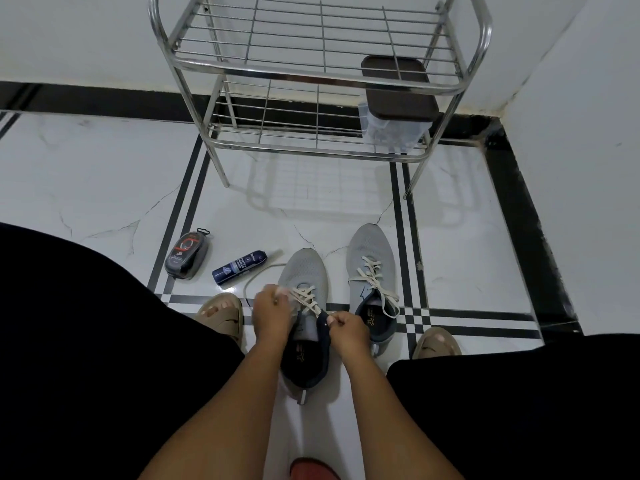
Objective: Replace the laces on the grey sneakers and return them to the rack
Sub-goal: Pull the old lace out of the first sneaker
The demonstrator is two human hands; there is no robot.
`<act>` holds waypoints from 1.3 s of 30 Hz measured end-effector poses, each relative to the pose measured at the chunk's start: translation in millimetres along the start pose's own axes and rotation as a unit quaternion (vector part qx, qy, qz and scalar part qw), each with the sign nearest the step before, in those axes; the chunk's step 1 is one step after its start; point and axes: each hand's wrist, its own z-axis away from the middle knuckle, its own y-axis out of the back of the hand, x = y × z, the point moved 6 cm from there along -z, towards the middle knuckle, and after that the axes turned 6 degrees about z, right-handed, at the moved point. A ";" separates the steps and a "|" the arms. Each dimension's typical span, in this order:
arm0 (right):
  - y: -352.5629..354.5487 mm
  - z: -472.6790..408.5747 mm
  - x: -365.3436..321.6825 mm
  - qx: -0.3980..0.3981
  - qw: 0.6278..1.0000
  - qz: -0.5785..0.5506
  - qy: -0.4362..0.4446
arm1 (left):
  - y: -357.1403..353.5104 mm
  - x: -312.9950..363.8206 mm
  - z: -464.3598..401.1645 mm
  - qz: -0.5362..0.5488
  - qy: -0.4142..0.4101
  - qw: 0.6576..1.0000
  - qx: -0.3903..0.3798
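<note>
Lacing is in hand on the left sneaker (304,271), which is set on the floor (104,174) between the person's feet, toe toward the rack (311,64). A cream lace (306,297) is crossed through the lower eyelets. One strand is pinched by the left hand (272,311) at the shoe's left side, with slack looped out over the tiles toward the spray can (239,267). The other end is pinched by the right hand (348,327) near the top eyelets.

The right sneaker (372,268) is laced already and stands just beside the first, well short of the rack's lower shelf.

Judgement: the upper eyelets remain to be threaded. Next, the strand ends should be fed through, tension evened, and a knot tied. Both shoes are then to be lifted onto the rack.
</note>
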 end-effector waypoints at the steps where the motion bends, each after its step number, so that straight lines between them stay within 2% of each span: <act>1: 1.1 -1.0 1.7 0.002 1.000 -0.006 -0.004 | 13.8 -5.9 -6.8 0.050 0.065 0.996 0.031; 2: 2.0 -1.7 3.0 0.003 1.000 -0.012 -0.007 | 20.6 -18.2 -15.1 0.141 0.161 0.976 0.049; 3: 2.6 -2.1 4.3 0.005 1.000 -0.016 -0.010 | 26.8 -19.9 -20.4 0.242 0.191 0.949 0.063; 4: 2.8 -2.3 5.3 0.004 1.000 -0.017 -0.013 | 27.7 -20.5 -20.0 0.350 0.233 0.903 0.083; 5: 2.5 -2.7 6.0 0.004 1.000 -0.015 -0.015 | 30.3 -18.8 -19.9 0.380 0.243 0.887 0.098; 8: 0.2 -3.7 5.1 -0.006 1.000 -0.009 -0.018 | 26.8 -2.5 -16.0 0.331 0.217 0.914 0.090; 10: -0.2 -3.3 2.3 -0.014 1.000 -0.008 -0.016 | 20.6 -7.3 -12.9 0.288 0.254 0.920 0.073; 12: 0.0 -5.2 0.7 -0.030 0.999 -0.015 -0.014 | 24.2 -20.5 -3.7 0.164 0.306 0.935 0.074; 13: 0.8 -6.9 0.3 -0.043 0.999 -0.021 -0.013 | 28.4 -21.0 1.8 0.084 0.285 0.951 0.081; 15: 1.4 -11.6 1.3 -0.073 0.996 -0.051 -0.026 | 28.8 -8.7 9.8 -0.063 0.136 0.984 0.100; 17: 0.0 -13.2 1.2 -0.104 0.989 -0.098 -0.047 | 17.9 7.8 21.6 -0.134 -0.006 0.990 0.051; 19: 0.2 -15.1 0.2 -0.110 0.984 -0.128 -0.064 | 0.1 10.3 29.2 -0.196 -0.044 0.978 -0.057; 21: 1.2 -14.5 -2.2 -0.110 0.984 -0.119 -0.070 | -4.0 6.0 30.8 -0.240 -0.048 0.964 -0.099; 22: 3.0 -13.9 -5.2 -0.105 0.990 -0.079 -0.054 | -2.1 2.2 28.5 -0.228 -0.041 0.968 -0.094; 24: 8.9 -13.0 -21.6 -0.062 0.994 0.079 0.033 | 3.2 -7.9 23.5 -0.171 -0.008 0.982 -0.084; 27: 4.8 0.6 -57.1 0.017 0.955 0.226 0.193 | 4.2 -16.0 16.2 -0.111 0.021 0.988 -0.108; 29: -9.5 5.4 -68.1 0.019 0.921 0.289 0.260 | 4.6 -17.6 13.2 -0.091 0.024 0.989 -0.113; 32: -22.8 4.9 -65.0 0.011 0.907 0.313 0.282 | 4.7 -20.3 9.4 -0.079 0.027 0.989 -0.121; 39: -18.4 -4.8 -68.4 -0.045 0.930 0.262 0.256 | 8.0 -32.3 6.8 -0.071 0.080 0.990 -0.096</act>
